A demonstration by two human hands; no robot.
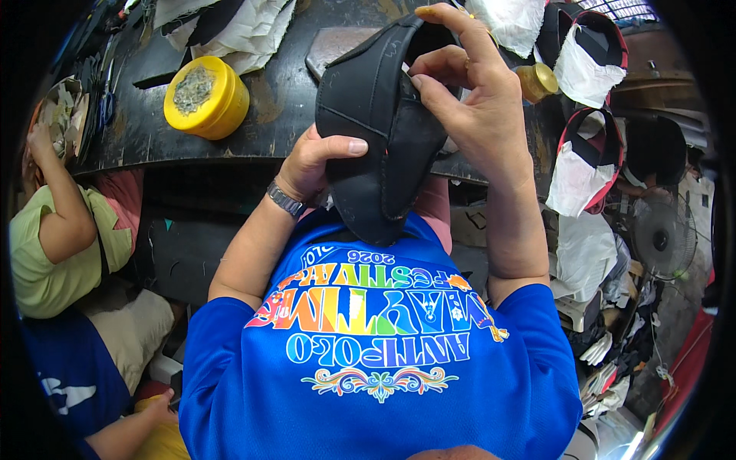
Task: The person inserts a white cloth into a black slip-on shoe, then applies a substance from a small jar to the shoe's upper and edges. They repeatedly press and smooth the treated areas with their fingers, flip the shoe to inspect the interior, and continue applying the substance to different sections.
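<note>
A black shoe upper (356,100) is held in both hands over the near edge of the dark, scuffed table (272,126), partly above the tabletop and partly above the person's lap. Its narrow, rounded tip points back toward the person and down, close to the front of the blue shirt (414,418). The wide, open end faces away, toward the far side of the table, and the long axis runs from the lap outward with a slight lean to the right.

The left hand (307,161) is clamped on the upper's left side, thumb laid flat across the outer panel, the other fingers hidden behind. The right hand (487,92) grips at the open end, its index finger at the rim and its thumb bent in at the opening. A small pale bit shows by the thumb; it may be part of the lining, though the view is too tight to be sure.

Left of the upper, near the table's near edge, stands a round yellow tub (205,100), its top crusted grey; its contents are hidden. Just beyond the right hand, toward the table's right edge, is a small jar with a yellow cap (538,81), largely covered by that hand.
</note>
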